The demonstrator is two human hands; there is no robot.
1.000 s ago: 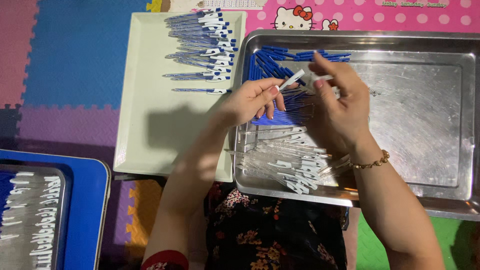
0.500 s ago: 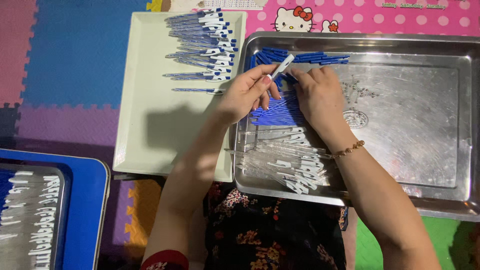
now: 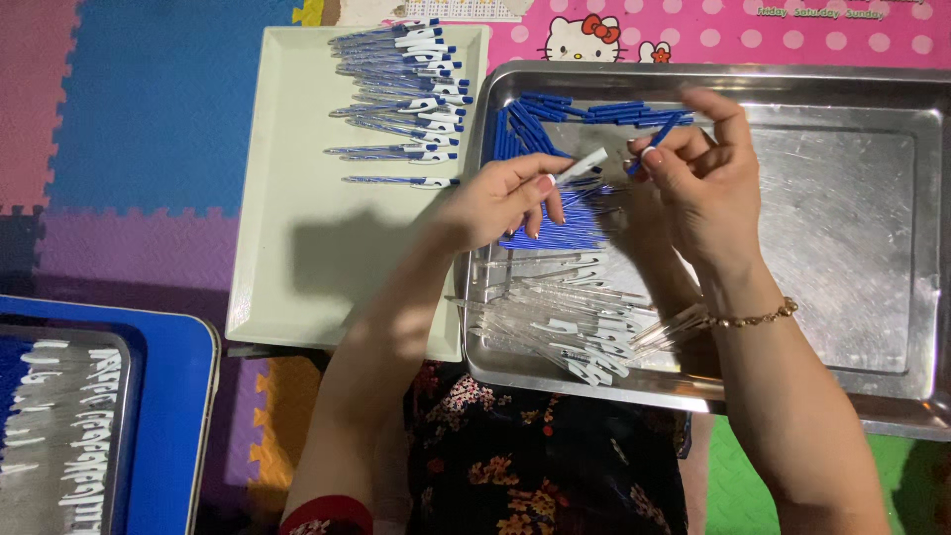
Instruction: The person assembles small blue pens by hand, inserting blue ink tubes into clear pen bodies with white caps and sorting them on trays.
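- Over the steel tray (image 3: 892,248), our left hand (image 3: 500,203) pinches a white pen cap (image 3: 582,164), and our right hand (image 3: 698,178) pinches a blue pen part (image 3: 662,131).
- Blue parts (image 3: 555,223) under the hands are partly hidden; we can't count them.
- Clear barrels (image 3: 565,327) crowd the near rim.
- Tray's right half gives us open room.
- Finished pens (image 3: 411,89) lie on the cream tray (image 3: 297,248), its near half bare.
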